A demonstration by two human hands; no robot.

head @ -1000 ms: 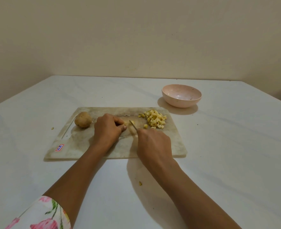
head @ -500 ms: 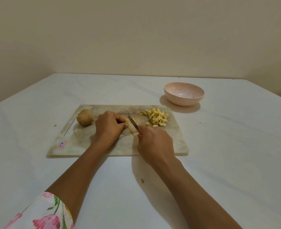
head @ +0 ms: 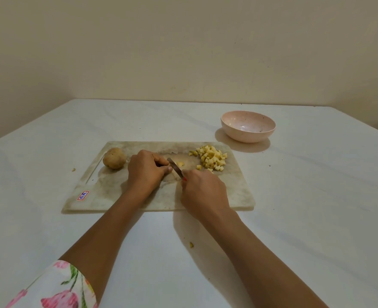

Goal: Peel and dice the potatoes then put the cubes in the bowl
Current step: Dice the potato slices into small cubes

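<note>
Mid-frame on a white table (head: pixel 294 218) before a beige wall (head: pixel 183 52), a board (head: pixel 116 196) with a red-edged sticker (head: pixel 82 195), its writing unclear, bears the left hand (head: pixel 146 170) curled on a potato piece (head: pixel 180 163), the right hand (head: pixel 203 192) gripping a knife (head: pixel 175 167), and cubes (head: pixel 212 157) heaped at its upper right.

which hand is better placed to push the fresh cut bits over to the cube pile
Right, most likely. The right hand grips the knife, its blade beside the cut bits, and the cube pile lies on that side. The left hand holds the potato piece.

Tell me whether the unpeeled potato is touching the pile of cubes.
Apart. The head view shows the unpeeled potato at the board's left end, the pile of cubes at its right.
</note>
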